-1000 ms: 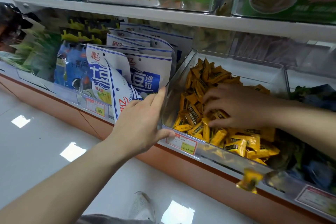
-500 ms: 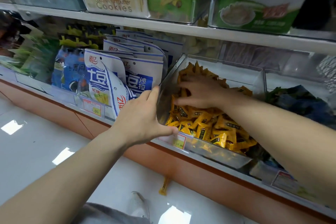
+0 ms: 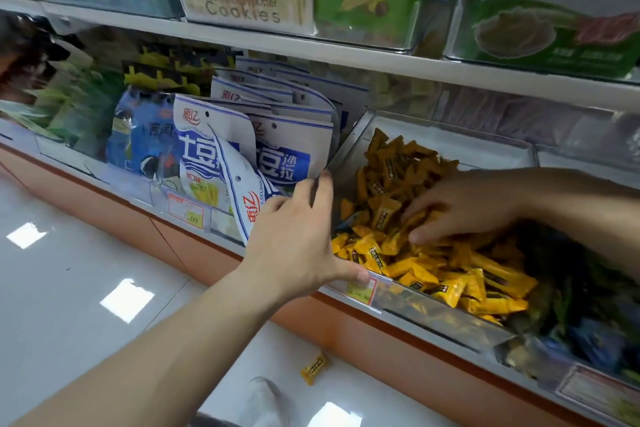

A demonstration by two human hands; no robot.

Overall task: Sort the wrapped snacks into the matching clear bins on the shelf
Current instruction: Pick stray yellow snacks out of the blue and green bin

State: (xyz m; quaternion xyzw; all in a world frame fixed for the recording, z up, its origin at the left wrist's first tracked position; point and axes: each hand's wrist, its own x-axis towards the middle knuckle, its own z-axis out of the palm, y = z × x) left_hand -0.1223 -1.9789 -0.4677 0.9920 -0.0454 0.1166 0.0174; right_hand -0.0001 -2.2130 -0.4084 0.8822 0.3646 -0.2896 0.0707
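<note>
Gripping clear bin [image 3: 450,140]: left hand [image 3: 294,246] | right hand [image 3: 460,208] among its yellow snacks [image 3: 433,270] (grip unclear)

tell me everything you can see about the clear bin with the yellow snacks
The clear bin looks like see-through plastic, open on top with straight walls, and sits on the lower shelf between other bins. It is heaped with small yellow wrapped snacks. A red-edged price tag sits on its front lip. The left hand grips its front left corner, thumb on the lip. The right hand reaches in onto the pile.
</note>
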